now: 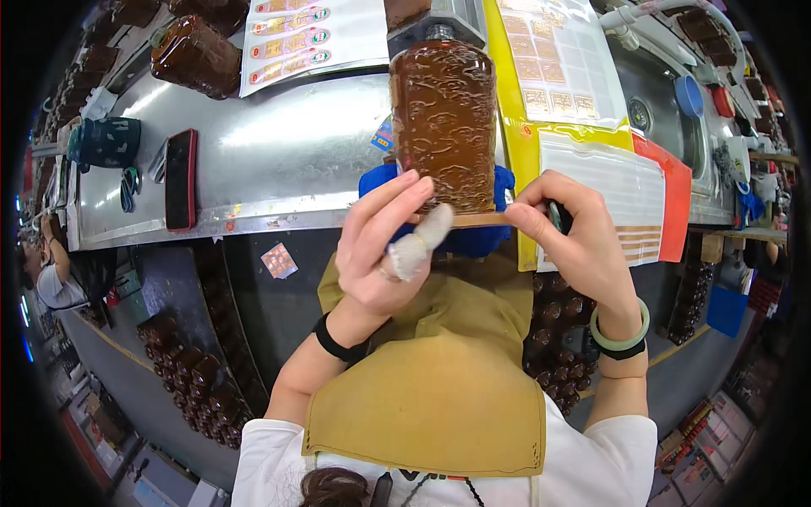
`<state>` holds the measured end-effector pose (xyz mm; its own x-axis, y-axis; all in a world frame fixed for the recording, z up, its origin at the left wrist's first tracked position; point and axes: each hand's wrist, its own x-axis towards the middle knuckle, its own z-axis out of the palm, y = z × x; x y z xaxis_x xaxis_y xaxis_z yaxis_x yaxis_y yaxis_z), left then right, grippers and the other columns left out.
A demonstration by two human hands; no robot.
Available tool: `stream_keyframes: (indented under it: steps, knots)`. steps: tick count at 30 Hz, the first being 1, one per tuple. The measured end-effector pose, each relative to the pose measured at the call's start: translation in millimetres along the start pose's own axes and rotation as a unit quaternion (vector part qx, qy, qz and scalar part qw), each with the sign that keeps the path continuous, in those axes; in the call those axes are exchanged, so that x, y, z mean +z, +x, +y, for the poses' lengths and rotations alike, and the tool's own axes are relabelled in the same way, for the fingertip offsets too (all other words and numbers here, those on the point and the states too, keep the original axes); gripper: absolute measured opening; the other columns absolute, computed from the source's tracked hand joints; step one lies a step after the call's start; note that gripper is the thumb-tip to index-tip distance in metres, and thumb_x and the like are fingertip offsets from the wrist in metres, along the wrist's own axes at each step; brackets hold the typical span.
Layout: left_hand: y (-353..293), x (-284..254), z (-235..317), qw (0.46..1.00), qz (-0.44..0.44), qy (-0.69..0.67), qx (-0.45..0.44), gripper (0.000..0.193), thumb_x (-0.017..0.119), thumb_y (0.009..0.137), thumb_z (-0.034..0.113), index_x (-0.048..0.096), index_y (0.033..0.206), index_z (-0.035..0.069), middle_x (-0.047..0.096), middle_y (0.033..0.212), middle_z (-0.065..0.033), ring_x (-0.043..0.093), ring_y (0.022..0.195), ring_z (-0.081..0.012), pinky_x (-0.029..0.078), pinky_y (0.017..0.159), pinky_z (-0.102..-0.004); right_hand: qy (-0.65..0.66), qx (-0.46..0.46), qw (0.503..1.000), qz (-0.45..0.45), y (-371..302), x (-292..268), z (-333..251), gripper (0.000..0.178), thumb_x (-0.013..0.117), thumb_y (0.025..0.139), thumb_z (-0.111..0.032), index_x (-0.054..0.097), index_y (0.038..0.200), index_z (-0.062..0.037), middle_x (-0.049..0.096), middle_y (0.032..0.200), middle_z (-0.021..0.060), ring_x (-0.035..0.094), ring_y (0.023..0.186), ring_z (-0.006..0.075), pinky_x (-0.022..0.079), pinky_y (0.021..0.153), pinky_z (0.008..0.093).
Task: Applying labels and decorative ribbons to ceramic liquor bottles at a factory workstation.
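A glossy brown bottle with a raised pattern lies on its side, its neck pointing away from me and its base at the table's near edge. Under its base is a blue cloth. A thin brown strip runs along the base edge. My left hand grips the bottle's near left corner, its thumb, in a whitish finger cover, against the strip's left part. My right hand pinches the strip's right end between thumb and forefinger. Something dark green shows behind those fingers, partly hidden.
Right of the bottle lie a white sheet with brown strips and a sheet of gold labels on a yellow board. To the left are a phone, a dark green jar, another brown bottle and a label sheet.
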<state>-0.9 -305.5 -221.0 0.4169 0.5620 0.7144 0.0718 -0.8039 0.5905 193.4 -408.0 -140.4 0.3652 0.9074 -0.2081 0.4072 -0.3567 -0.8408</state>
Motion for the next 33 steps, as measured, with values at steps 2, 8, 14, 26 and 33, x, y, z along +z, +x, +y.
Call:
stream_keyframes:
  steps: [2, 8, 14, 26, 33]
  knots:
    - [-2.5, 1.7, -5.5, 0.999, 0.029, 0.001, 0.037, 0.045, 0.081, 0.077, -0.010, 0.070, 0.120, 0.001, 0.070, 0.117, -0.0194, 0.071, 0.106, -0.0374, 0.060, 0.089, -0.0382, 0.007, -0.009, 1.000, -0.004, -0.2, 0.9, -0.3, 0.024, 0.076, 0.091, -0.021, 0.070, 0.087, 0.0028, 0.067, 0.077, 0.0112, 0.059, 0.069, 0.0196, 0.046, 0.066, 0.0336]
    - [-12.0, -7.6, -8.9, 0.998, 0.014, 0.059, 0.004, 0.035, 0.076, 0.077, -0.013, 0.072, 0.111, -0.003, 0.071, 0.120, -0.0156, 0.069, 0.109, -0.0335, 0.060, 0.091, -0.0392, 0.015, -0.023, 1.000, -0.011, -1.9, 1.1, -3.8, 0.022, 0.076, 0.091, -0.019, 0.070, 0.088, 0.0025, 0.066, 0.078, 0.0106, 0.058, 0.069, 0.0187, 0.045, 0.066, 0.0327]
    - [-7.6, -5.4, 2.4, 0.995, -0.029, 0.090, 0.036, 0.038, 0.072, 0.079, -0.010, 0.077, 0.111, 0.010, 0.063, 0.135, -0.0163, 0.059, 0.122, -0.0363, 0.055, 0.097, -0.0412, 0.011, -0.014, 1.000, -0.009, -1.2, 1.6, -3.0, 0.021, 0.076, 0.090, -0.018, 0.071, 0.089, 0.0023, 0.066, 0.077, 0.0100, 0.057, 0.068, 0.0184, 0.045, 0.065, 0.0324]
    - [-3.9, -5.0, -1.5, 0.998, 0.011, -0.021, -0.051, 0.033, 0.082, 0.080, -0.005, 0.071, 0.111, -0.006, 0.072, 0.114, -0.0195, 0.071, 0.107, -0.0336, 0.059, 0.092, -0.0370, 0.029, -0.022, 0.999, -0.011, 0.7, 5.8, -6.6, 0.021, 0.076, 0.090, -0.017, 0.070, 0.089, 0.0028, 0.068, 0.080, 0.0121, 0.063, 0.073, 0.0214, 0.048, 0.069, 0.0332]
    - [-11.4, 5.1, 8.1, 0.995, 0.030, -0.035, -0.092, 0.036, 0.078, 0.079, -0.009, 0.076, 0.111, 0.006, 0.064, 0.131, -0.0144, 0.060, 0.124, -0.0342, 0.055, 0.100, -0.0418, 0.012, -0.013, 1.000, -0.016, 0.9, 3.0, -7.3, 0.021, 0.076, 0.090, -0.017, 0.071, 0.089, 0.0028, 0.068, 0.081, 0.0128, 0.064, 0.075, 0.0230, 0.049, 0.071, 0.0339]
